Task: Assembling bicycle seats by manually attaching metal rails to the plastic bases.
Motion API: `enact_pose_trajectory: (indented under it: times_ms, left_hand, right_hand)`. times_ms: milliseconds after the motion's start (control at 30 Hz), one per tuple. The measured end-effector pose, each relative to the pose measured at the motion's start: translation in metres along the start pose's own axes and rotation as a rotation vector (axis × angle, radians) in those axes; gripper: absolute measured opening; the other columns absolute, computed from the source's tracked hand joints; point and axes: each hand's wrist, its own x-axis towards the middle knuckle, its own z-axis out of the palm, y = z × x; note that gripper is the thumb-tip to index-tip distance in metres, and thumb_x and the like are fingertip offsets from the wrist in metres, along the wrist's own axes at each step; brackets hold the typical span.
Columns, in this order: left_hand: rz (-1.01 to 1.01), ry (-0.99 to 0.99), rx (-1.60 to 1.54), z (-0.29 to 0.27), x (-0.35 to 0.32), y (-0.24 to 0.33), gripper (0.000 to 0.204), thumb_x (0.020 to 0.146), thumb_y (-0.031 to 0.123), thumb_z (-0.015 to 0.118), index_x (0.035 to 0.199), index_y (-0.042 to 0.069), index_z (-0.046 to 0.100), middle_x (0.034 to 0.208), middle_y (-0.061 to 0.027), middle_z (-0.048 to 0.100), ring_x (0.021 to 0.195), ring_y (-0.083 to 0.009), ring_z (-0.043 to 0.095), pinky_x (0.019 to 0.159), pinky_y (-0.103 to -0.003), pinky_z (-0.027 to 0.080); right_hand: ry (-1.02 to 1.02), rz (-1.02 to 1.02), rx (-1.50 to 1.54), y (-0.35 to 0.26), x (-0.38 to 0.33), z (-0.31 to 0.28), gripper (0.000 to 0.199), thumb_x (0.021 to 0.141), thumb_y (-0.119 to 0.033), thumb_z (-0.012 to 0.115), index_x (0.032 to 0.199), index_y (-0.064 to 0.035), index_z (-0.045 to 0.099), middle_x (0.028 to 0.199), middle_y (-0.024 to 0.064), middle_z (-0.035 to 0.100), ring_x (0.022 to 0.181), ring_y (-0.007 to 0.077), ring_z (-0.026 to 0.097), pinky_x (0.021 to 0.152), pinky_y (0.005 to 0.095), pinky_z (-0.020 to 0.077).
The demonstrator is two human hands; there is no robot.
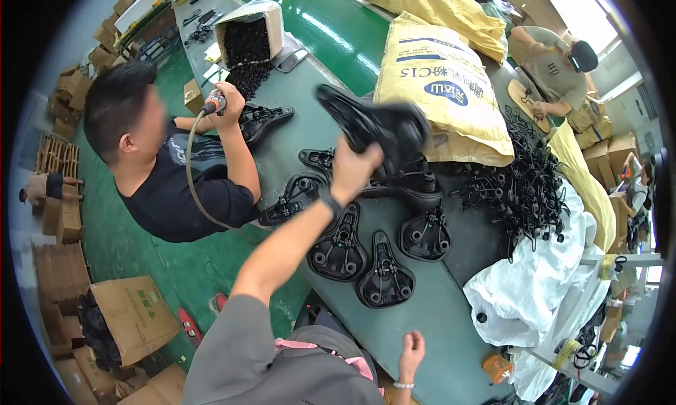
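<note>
My left hand (355,167) reaches far over the green table and is closed on a black bicycle saddle (384,120). Motion blurs the saddle, which is lifted above other saddles. On the tabletop beneath my left arm, several saddles lie with their undersides up, among them one saddle (385,275) at the near side and another saddle (425,235) right of it. My right hand (410,358) hovers by the table's near edge, empty, its fingers loosely extended and the thumb apart.
At left a co-worker holds an air-driven tool (213,104) with a hose over a saddle (260,120). A box of small black parts (246,42) spills behind. Yellow sacks (440,88), a heap of black metal parts (517,180) and white plastic bag (528,285) line the right side.
</note>
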Motion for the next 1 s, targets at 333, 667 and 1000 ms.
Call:
enact_pose_trajectory:
  times_ms: [333,667,1000]
  left_hand:
    - [-0.582,0.538,0.230,-0.157,0.246,-0.179,0.103,0.079,0.068,0.056,0.129,-0.021,0.047,0.138,-0.0344,0.047,0.130,-0.0388,0.048,0.109,-0.040,0.037]
    - [-0.611,0.207,0.576,-0.068,0.193,-0.185,0.109,0.082,0.079,0.045,0.129,-0.019,0.048,0.140,-0.0364,0.043,0.138,-0.0421,0.037,0.116,-0.038,0.027]
    - [0.122,-0.098,0.414,-0.041,-0.087,-0.095,0.016,0.091,0.016,0.065,0.093,0.000,0.063,0.079,-0.0107,0.064,0.069,-0.0192,0.062,0.066,-0.033,0.050]
  right_hand:
    - [-0.407,0.110,-0.488,-0.023,-0.028,0.061,0.039,0.090,-0.017,0.066,0.120,0.0074,0.060,0.106,0.0203,0.068,0.097,0.0276,0.066,0.088,0.0360,0.0508]
    - [-0.284,0.211,-0.460,0.001,0.003,0.058,0.036,0.087,-0.016,0.067,0.114,0.0086,0.063,0.094,0.0168,0.070,0.084,0.0220,0.066,0.079,0.0335,0.0521]
    - [0.037,0.300,-0.100,0.097,-0.028,0.001,0.028,0.092,-0.018,0.065,0.106,0.0072,0.065,0.086,0.0076,0.067,0.076,0.0135,0.060,0.070,0.0286,0.0497]
